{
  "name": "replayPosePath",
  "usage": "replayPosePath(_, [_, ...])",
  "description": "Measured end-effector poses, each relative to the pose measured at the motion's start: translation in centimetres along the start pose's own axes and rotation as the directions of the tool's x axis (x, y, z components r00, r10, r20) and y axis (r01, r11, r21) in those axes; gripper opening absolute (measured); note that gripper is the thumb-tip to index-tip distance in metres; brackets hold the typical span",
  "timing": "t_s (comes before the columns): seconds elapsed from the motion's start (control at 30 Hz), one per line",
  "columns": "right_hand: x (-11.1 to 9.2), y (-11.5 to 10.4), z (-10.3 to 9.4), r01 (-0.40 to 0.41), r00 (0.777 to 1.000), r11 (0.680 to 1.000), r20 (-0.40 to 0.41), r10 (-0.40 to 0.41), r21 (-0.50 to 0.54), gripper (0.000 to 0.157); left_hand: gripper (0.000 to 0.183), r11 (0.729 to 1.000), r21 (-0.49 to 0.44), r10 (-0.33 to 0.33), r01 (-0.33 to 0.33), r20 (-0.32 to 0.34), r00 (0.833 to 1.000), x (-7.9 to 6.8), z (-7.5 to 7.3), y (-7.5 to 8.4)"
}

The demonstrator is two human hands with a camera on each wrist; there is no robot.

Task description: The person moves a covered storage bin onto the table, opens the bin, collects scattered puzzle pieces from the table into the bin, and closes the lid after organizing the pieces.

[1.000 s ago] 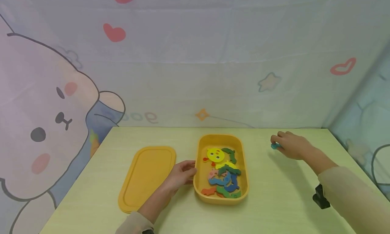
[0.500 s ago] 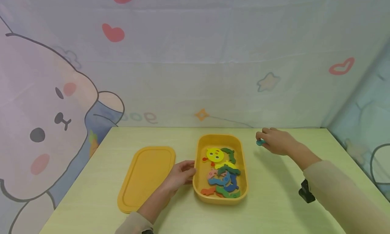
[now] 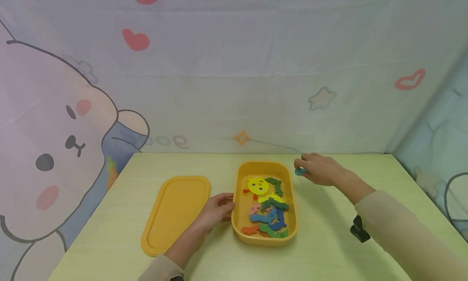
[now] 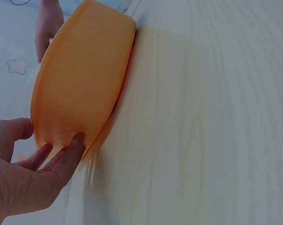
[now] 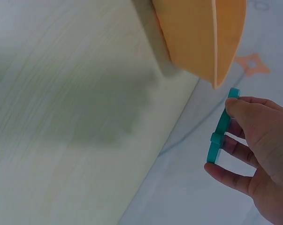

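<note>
My right hand (image 3: 321, 170) pinches a flat teal toy piece (image 5: 222, 123) with a small bump, thumb on one side and fingers on the other. It is raised over the table, just right of the yellow box (image 3: 265, 241). Inside the box lie several flat curved pieces, among them a blue piece (image 3: 264, 217), a dark green piece (image 3: 274, 204) and an orange piece (image 3: 250, 230). Near its far end is a yellow round face piece (image 3: 258, 186) with red-tipped feelers. My left hand (image 3: 215, 211) rests its fingertips against the box's left outer wall, thumb by the rim.
A yellow lid (image 3: 177, 216) lies flat on the pale wooden table (image 3: 329, 240), left of the box and partly behind the left forearm. Behind the table hangs a printed cloth (image 3: 219, 70) with hearts and a large cartoon animal.
My right hand has moved left toward the box with the teal piece, slowing in the last half second. The left hand and the box have stayed in place.
</note>
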State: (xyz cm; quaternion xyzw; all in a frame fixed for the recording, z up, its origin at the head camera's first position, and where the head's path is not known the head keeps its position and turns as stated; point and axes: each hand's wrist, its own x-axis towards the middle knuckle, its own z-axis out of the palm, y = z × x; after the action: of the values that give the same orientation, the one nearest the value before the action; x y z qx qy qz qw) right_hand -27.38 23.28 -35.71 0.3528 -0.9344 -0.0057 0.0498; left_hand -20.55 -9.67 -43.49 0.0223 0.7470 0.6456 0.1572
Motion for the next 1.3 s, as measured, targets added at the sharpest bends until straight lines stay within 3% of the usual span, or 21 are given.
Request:
replayPosePath(0.73, [3.4,-3.7,-0.7,0.094,0.995,0.996,-0.041,-0.093,0.004,0.011,0.043,1.0,-0.006,-0.004,0.004,0.003,1.0,0.1,0.0,-0.1])
replayPosePath(1.3, [4.8,-6.3,-0.4,0.148,0.989,0.989,0.006,-0.149,0.027,0.014,0.044,1.0,-0.011,0.002,-0.002,0.01,1.0,-0.1,-0.1,-0.2])
